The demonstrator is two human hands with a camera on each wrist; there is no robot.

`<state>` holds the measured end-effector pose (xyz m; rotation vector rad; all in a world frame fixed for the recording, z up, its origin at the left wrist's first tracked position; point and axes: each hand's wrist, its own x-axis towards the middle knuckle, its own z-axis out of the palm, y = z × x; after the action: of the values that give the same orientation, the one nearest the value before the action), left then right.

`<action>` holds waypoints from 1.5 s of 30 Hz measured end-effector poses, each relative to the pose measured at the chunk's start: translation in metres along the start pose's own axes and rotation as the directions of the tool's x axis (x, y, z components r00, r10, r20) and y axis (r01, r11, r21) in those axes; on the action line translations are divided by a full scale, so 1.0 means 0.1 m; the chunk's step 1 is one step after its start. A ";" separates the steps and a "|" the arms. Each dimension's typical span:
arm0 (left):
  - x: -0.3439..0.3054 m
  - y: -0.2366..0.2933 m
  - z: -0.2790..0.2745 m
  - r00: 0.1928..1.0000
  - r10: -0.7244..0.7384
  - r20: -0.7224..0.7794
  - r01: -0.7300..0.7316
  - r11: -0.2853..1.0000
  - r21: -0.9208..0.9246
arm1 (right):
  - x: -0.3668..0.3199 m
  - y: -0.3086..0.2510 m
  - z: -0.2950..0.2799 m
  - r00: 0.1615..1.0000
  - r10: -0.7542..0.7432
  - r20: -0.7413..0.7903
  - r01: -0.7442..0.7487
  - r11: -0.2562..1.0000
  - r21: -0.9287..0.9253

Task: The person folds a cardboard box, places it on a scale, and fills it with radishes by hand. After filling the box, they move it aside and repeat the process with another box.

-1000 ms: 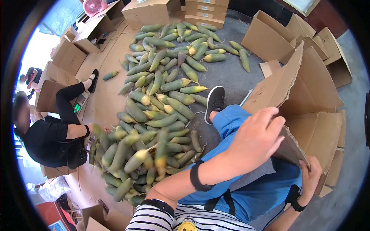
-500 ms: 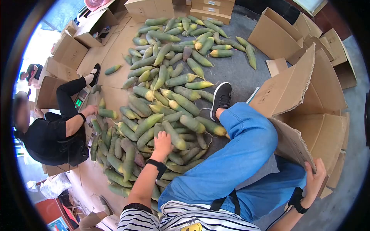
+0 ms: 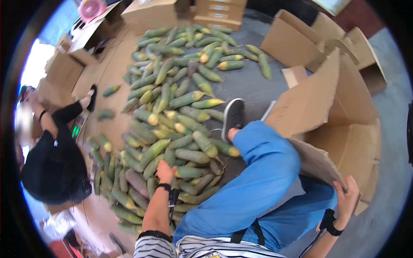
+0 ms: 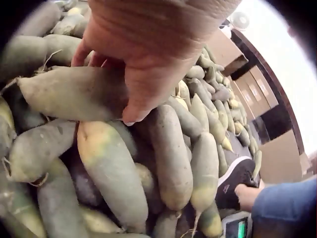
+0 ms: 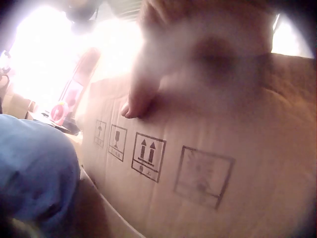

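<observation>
My left hand is in the heap of long green radishes with yellowish ends. The left wrist view shows it closed from above round one thick, pale green radish, thumb on the near side and fingers on the far side; the grip is moderately wide, set by the radish's girth. This radish lies roughly crosswise over the heap, other radishes directly beneath and around it.

My right hand grips the edge of a brown corrugated cardboard flap on the large open box at my right. The grip is narrow, with the thumb pressed flat against the board, above a row of black printed handling symbols. The far fingers are not clear in the right wrist view.

The heap spreads over grey floor and brown cardboard sheeting. Two separate radishes lie on the sheeting, near the heap. My bent leg in blue denim and black shoe with white sole stand between heap and box. Across the heap sits another person in black clothing, near a green-lit display. Stacked brown cartons stand beyond the heap's far end.
</observation>
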<state>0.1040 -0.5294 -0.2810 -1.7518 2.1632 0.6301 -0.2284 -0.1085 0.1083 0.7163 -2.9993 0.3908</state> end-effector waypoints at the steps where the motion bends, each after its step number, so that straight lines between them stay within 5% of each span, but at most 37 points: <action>1: 0.06 -0.09 0.07 1.000 0.011 0.022 -0.010 0.999 -0.041 | 0.01 -0.05 0.02 0.998 -0.036 -0.043 0.037 0.999 0.016; 6: -0.11 0.17 -0.23 0.968 0.242 0.064 -0.158 0.790 -0.593 | 0.01 -0.09 -0.01 0.990 -0.123 -0.070 0.124 0.992 0.013; 10: -0.86 1.40 -1.25 0.853 0.479 -0.206 -0.355 0.245 -0.902 | -0.05 -0.02 0.02 0.985 -0.161 -0.068 0.160 0.987 -0.018; 11: -1.03 1.66 -1.54 0.795 0.551 -0.256 -0.429 0.211 -0.878 | -0.07 -0.02 0.04 0.986 -0.152 -0.071 0.151 0.988 -0.018; 12: -1.22 1.92 -1.83 0.730 0.612 -0.305 -0.501 0.175 -0.848 | -0.09 -0.03 0.04 0.983 -0.164 -0.076 0.164 0.986 -0.008; 13: -1.55 2.30 -2.12 0.634 0.652 -0.417 -0.533 -0.022 -0.846 | -0.10 -0.04 0.04 0.986 -0.149 -0.079 0.148 0.989 -0.022; 15: -1.99 2.96 -2.55 0.328 0.695 -0.640 -0.620 -0.352 -0.701 | -0.13 -0.05 0.06 0.983 -0.167 -0.079 0.167 0.986 -0.014; 16: -2.12 3.16 -2.63 0.195 0.767 -0.612 -0.750 -0.286 -0.596 | -0.14 -0.03 0.07 0.983 -0.159 -0.097 0.160 0.987 0.002; 17: -2.17 3.45 -2.71 0.012 0.727 -0.686 -0.829 -0.377 -0.414 | -0.14 -0.03 0.08 0.983 -0.148 -0.111 0.151 0.988 0.016; 18: -2.41 3.73 -2.73 -0.021 0.677 -0.736 -0.707 -0.531 -0.468 | -0.15 -0.06 0.07 0.985 -0.141 -0.103 0.144 0.990 0.015; 19: -2.50 3.95 -2.72 -0.152 0.613 -0.775 -0.730 -0.598 -0.331 | -0.15 -0.07 0.07 0.983 -0.151 -0.105 0.153 0.988 0.011; 22: -2.45 4.07 -2.47 -0.232 0.852 -0.470 -0.798 -0.443 -0.409 | -0.15 -0.04 0.07 0.984 -0.152 -0.095 0.153 0.988 0.008; 26: -1.77 3.51 -2.34 0.155 0.873 -0.463 -0.831 -0.139 -0.539 | -0.11 -0.04 0.03 0.993 -0.110 -0.048 0.113 0.991 0.072; 28: -1.26 3.12 -2.09 0.478 0.793 -0.379 -0.750 0.144 -0.646 | -0.10 -0.07 0.02 0.994 -0.100 -0.045 0.104 0.990 0.097; 31: -0.45 2.35 -1.39 0.611 0.763 -0.212 -0.790 0.568 -0.230 | -0.08 -0.08 0.03 0.994 -0.099 -0.044 0.103 0.991 0.083; 34: -0.29 1.93 -0.81 0.763 0.615 0.199 -0.644 0.748 0.156 | -0.07 -0.04 0.05 0.998 -0.056 -0.016 0.057 0.996 0.064; 35: -0.26 1.83 -0.60 0.764 0.612 0.205 -0.642 0.752 0.150 | -0.06 -0.04 0.05 0.998 -0.058 -0.009 0.059 0.997 0.057; 37: -0.16 1.72 -0.13 0.660 0.713 0.236 -0.712 0.493 0.501 | -0.07 -0.03 0.06 0.999 -0.042 -0.004 0.042 0.999 0.026; 38: -0.08 1.75 0.05 0.661 0.712 0.237 -0.715 0.500 0.490 | -0.07 -0.02 0.06 0.999 -0.048 0.001 0.048 0.999 0.015; 41: 0.07 1.78 0.43 0.475 0.812 0.338 -0.782 0.214 0.585 | -0.07 -0.03 0.05 0.999 -0.050 0.021 0.050 0.999 0.008; 44: 0.26 1.82 0.72 0.538 0.717 0.444 -0.777 0.217 0.591 | -0.06 -0.01 0.07 0.998 -0.053 0.015 0.053 0.999 0.003; 45: 0.31 1.77 0.79 0.498 0.788 0.361 -0.758 0.194 0.622 | -0.05 -0.01 0.07 0.999 -0.052 0.016 0.052 0.999 -0.004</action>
<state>-0.0793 -0.4864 -0.3366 -0.1161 2.6809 -0.1768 -0.2232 -0.1085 0.1011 0.7990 -2.9886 0.3777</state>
